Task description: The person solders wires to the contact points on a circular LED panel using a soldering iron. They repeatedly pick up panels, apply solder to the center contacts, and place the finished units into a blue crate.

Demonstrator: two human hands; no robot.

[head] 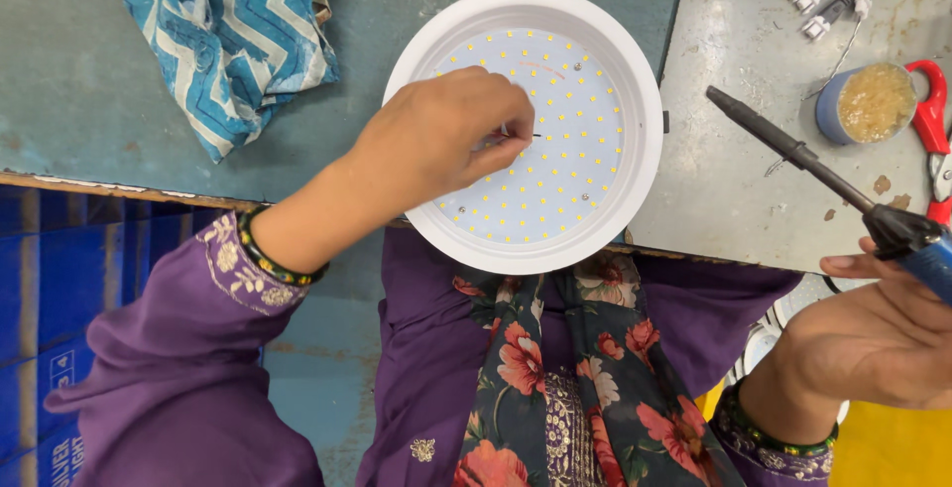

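Worn workbench [119, 100], left hand [446, 135] pinching wire on round LED panel [555, 140] — right hand [873, 338] gripping soldering iron [823, 175]

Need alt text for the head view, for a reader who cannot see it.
A person's left hand pinches a thin wire over the dotted disc of a round white lamp at a bench edge, while the right hand holds a soldering iron off to the side. A blue patterned cloth lies nearby.

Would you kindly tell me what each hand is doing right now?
Left hand: pinched shut on a thin wire over the LED panel.
Right hand: shut on the soldering iron.
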